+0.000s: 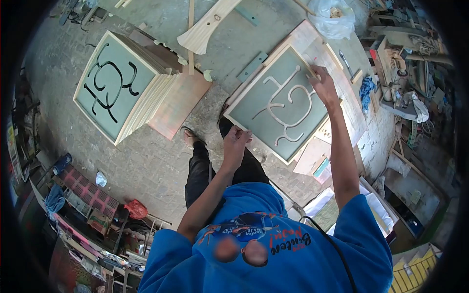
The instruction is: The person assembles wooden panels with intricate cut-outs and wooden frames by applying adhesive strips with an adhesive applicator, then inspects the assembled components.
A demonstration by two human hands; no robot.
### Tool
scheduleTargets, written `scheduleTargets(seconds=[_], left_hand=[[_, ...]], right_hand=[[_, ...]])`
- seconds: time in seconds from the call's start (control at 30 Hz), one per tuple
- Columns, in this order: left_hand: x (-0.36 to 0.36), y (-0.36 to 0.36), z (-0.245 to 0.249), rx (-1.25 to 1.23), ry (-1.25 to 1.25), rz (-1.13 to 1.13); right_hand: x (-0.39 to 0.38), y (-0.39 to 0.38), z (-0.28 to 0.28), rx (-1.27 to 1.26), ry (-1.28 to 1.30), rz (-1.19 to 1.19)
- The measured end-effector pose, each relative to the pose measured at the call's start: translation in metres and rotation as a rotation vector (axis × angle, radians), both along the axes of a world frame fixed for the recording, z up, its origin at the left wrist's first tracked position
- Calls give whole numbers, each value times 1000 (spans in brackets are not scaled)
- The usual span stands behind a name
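Observation:
A framed grey-green panel (266, 122) with a pale wooden rim lies tilted on a workbench in front of me. Pale curved, letter-like strips lie on its face. At the rim's near left side, my left hand (236, 145) is closed with curled fingers on the edge. On the far right side, my right hand (324, 87) pinches the rim between thumb and fingers. Part of the grip of each hand is hidden.
To the left stands a stack of similar framed panels (128, 115), the top one with black curved shapes. A shaped wooden board (202, 36) lies at the back. A plastic bag (334, 19), a blue cloth (366, 92) and cluttered shelves are on the right.

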State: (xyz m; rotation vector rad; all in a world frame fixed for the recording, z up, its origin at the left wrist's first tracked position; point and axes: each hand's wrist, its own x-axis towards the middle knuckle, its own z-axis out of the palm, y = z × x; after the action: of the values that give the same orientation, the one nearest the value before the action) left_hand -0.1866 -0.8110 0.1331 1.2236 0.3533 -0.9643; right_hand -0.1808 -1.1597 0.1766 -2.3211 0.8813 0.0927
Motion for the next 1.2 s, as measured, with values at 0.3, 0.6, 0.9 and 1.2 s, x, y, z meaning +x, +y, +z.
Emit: scheduleTargets(seconds=[0.3, 0.6, 0.9, 1.2], left_hand=[[-7, 33, 2, -59, 82, -25], [-20, 44, -5, -231, 209, -14], [-30, 51, -10, -364, 246, -10], [-31, 49, -16, -356, 225, -60]], right_hand=[[8, 9, -10, -59, 235, -1], [0, 13, 8, -164, 268, 450], [-3, -3, -23, 220, 111, -59], [-20, 4, 10, 235, 272, 40]])
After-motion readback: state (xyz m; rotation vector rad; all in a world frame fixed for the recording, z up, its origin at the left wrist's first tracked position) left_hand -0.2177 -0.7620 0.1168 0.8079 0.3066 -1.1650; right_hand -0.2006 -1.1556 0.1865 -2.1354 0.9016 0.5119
